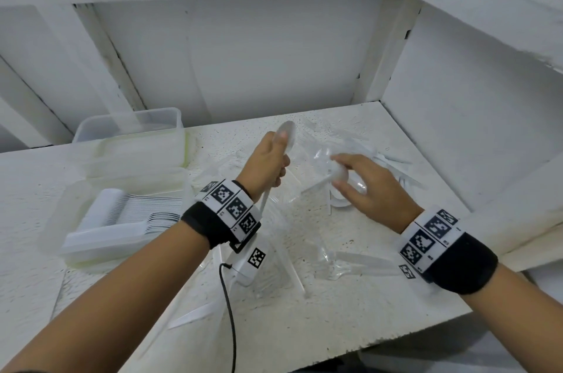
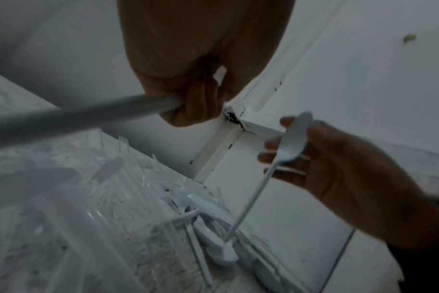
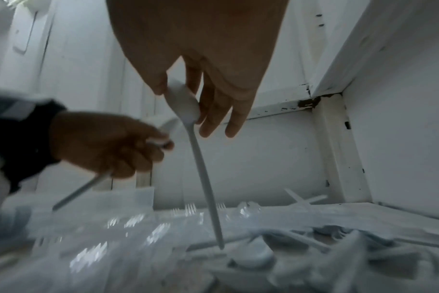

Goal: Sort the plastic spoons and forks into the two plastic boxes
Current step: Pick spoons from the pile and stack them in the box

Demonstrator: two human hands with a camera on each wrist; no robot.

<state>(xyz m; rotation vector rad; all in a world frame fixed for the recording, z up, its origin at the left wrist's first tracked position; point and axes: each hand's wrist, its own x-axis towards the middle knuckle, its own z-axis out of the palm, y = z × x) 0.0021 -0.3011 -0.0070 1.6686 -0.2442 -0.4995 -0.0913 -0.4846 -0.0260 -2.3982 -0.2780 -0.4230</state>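
Note:
My left hand (image 1: 268, 164) is fisted around the handle of a white plastic spoon (image 1: 286, 133), bowl up; its handle (image 2: 88, 117) sticks out below the fist. My right hand (image 1: 362, 181) pinches the bowl of a second white spoon (image 1: 338, 173) between thumb and fingers, and its handle (image 3: 206, 190) hangs down towards the pile of loose white cutlery (image 1: 390, 165). At the left, the near clear box (image 1: 76, 199) holds stacked spoons (image 1: 131, 217). The far clear box (image 1: 131, 126) stands behind it; its contents are unclear.
Clear plastic wrapping (image 1: 332, 260) and scattered white cutlery (image 1: 195, 316) lie on the speckled white table (image 1: 335, 327). White walls (image 1: 243, 62) close the back and right. A black cable (image 1: 230, 311) hangs from my left wrist.

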